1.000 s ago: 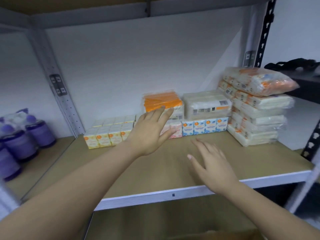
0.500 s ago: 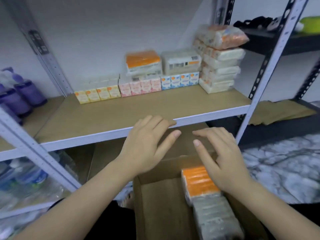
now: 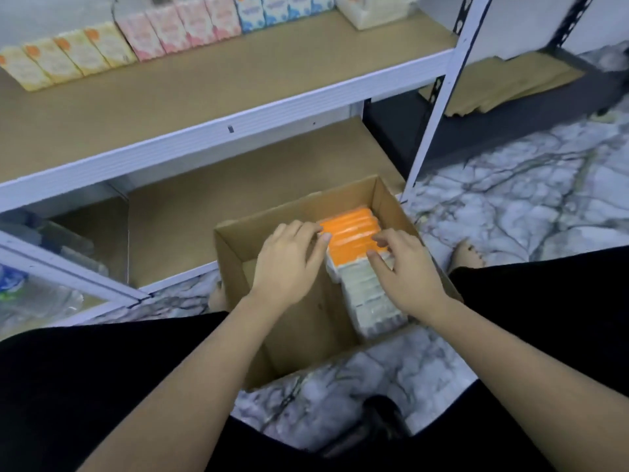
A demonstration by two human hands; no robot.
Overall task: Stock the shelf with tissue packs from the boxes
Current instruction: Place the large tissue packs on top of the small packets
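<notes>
while both hands spread loosely, left hand [image 3: 289,260] and right hand [image 3: 406,270] should clamp the orange tissue pack [image 3: 352,233] by its sides, lifting straight out of the box [image 3: 235,267].

One box [image 3: 238,253], two hands [image 3: 289,260]

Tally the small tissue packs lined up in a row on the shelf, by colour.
yellow packs: 4
pink packs: 4
blue packs: 4, their tops cut off by the frame's edge
Total: 12
</notes>
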